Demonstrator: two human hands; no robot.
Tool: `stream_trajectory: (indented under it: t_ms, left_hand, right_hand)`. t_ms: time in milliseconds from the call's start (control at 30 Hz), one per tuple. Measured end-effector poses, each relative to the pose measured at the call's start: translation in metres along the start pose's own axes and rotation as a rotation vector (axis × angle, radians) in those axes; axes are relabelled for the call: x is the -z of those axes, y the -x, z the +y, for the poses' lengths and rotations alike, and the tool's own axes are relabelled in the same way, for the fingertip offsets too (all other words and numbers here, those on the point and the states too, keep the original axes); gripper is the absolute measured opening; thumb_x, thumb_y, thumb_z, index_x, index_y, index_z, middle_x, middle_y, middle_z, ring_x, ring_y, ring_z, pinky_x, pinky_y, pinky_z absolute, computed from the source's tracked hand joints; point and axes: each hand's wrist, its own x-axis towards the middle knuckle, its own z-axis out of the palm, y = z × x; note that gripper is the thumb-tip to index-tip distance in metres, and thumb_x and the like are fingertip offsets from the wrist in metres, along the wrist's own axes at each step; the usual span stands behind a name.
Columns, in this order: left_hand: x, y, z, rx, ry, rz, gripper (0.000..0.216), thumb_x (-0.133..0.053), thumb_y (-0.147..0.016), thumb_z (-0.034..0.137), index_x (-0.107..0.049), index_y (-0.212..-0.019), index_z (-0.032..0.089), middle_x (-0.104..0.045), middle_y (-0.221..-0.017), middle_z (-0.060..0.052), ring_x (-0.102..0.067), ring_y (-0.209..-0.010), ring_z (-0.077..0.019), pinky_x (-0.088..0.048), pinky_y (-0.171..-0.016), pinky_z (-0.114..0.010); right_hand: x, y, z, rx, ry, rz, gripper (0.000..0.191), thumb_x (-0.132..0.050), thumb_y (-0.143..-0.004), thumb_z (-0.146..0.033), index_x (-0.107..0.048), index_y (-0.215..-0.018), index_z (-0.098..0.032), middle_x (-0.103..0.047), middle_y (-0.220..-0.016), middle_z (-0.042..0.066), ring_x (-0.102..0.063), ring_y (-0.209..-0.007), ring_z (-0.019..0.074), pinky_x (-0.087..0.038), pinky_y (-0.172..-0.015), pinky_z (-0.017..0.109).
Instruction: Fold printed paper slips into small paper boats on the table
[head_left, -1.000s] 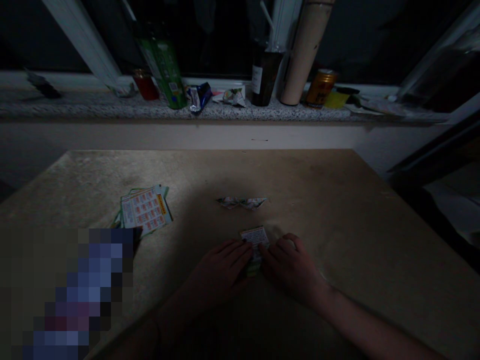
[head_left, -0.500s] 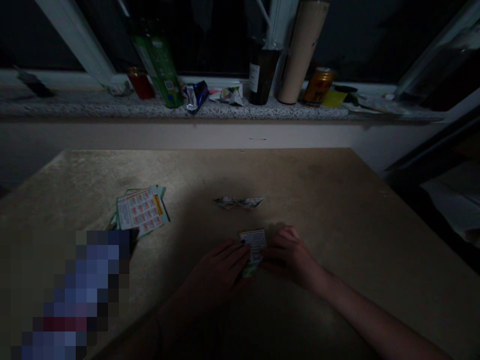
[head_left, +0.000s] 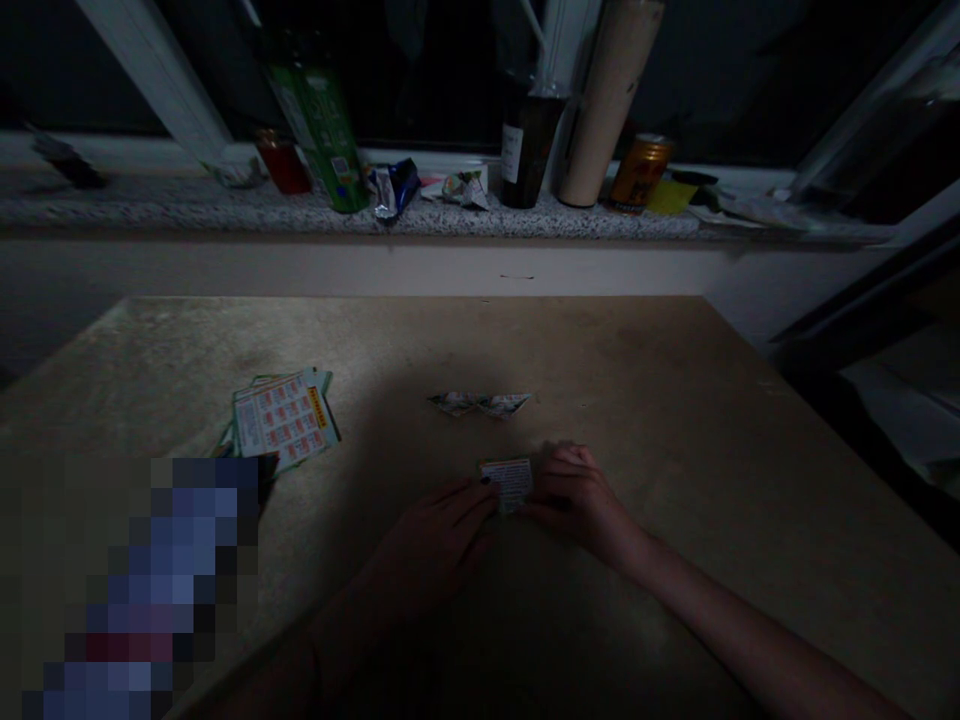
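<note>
While the left hand [head_left: 442, 535] lies low over the table with its fingers stretched out nearly straight and side by side, its fingertips rest on the left edge of a small rectangular piece of white printed paper [head_left: 514, 482] covered in lines of small text. The right hand [head_left: 574, 500] is more closed, its fingers bent and drawn toward the thumb, with the fingertips at the paper's right edge; whether they pinch it or merely touch it, I cannot tell. The paper lies between the two hands, its upper part uncovered and its lower edge dim in shadow.

Just beyond both hands, apart from them, a folded strip of multicoloured printed paper [head_left: 480, 404] with two downward-pointing triangles lies on the broad, brownish tabletop [head_left: 637, 370]. Farther out and to the left of the left hand is a loose stack of white, green-edged printed sheets [head_left: 285, 415], the top one bearing rows of red blocks and a yellow strip. Nearer the person, left of the left hand, a long bluish shape [head_left: 172, 560] is pixelated beyond recognition. Well beyond the hands, a speckled grey stone windowsill [head_left: 442, 222] carries a tall green printed container [head_left: 330, 150] and an orange metal can [head_left: 640, 175].
</note>
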Motion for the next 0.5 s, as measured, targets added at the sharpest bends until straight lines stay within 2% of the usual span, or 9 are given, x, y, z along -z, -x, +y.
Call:
stream_trajectory:
  t_ms: [100, 167, 333, 500]
  left_hand:
    - [0.001, 0.002, -0.001, 0.097, 0.083, -0.013, 0.058, -0.05, -0.088, 0.021, -0.024, -0.14, 0.014, -0.049, -0.135, -0.013, -0.052, -0.118, -0.0219, -0.046, -0.095, -0.036]
    - [0.001, 0.004, 0.0, 0.098, 0.1, -0.033, 0.068, -0.051, -0.087, 0.019, -0.013, -0.143, 0.015, -0.039, -0.142, -0.014, -0.046, -0.123, -0.0233, -0.043, -0.097, -0.037]
    - [-0.001, 0.008, 0.005, 0.032, 0.023, -0.107, 0.068, -0.052, -0.086, 0.019, -0.017, -0.144, 0.019, -0.011, -0.153, -0.014, -0.03, -0.133, -0.029, -0.037, -0.102, -0.043]
    - [-0.004, 0.01, 0.012, 0.07, -0.028, -0.138, 0.072, -0.052, -0.086, 0.033, -0.015, -0.145, 0.015, -0.014, -0.152, -0.013, -0.022, -0.135, -0.0294, -0.027, -0.107, -0.045]
  right_hand:
    - [0.0, -0.003, -0.003, -0.058, 0.046, -0.04, 0.029, -0.057, -0.087, -0.038, -0.057, -0.067, -0.018, -0.058, -0.066, -0.001, -0.051, -0.069, 0.0144, -0.032, -0.072, 0.03]
    - [-0.001, -0.005, -0.004, -0.079, 0.107, -0.072, 0.026, -0.056, -0.089, -0.034, -0.056, -0.068, -0.018, -0.059, -0.068, -0.001, -0.052, -0.071, 0.0147, -0.032, -0.073, 0.03]
    - [-0.009, -0.008, -0.006, -0.055, 0.355, -0.137, 0.014, -0.055, -0.088, -0.023, -0.06, -0.077, -0.019, -0.061, -0.077, 0.003, -0.053, -0.08, 0.0192, -0.031, -0.079, 0.034]
    - [-0.012, -0.012, -0.012, -0.048, 0.493, -0.203, 0.013, -0.052, -0.089, -0.02, -0.06, -0.079, -0.02, -0.06, -0.08, 0.004, -0.051, -0.083, 0.0206, -0.031, -0.081, 0.035]
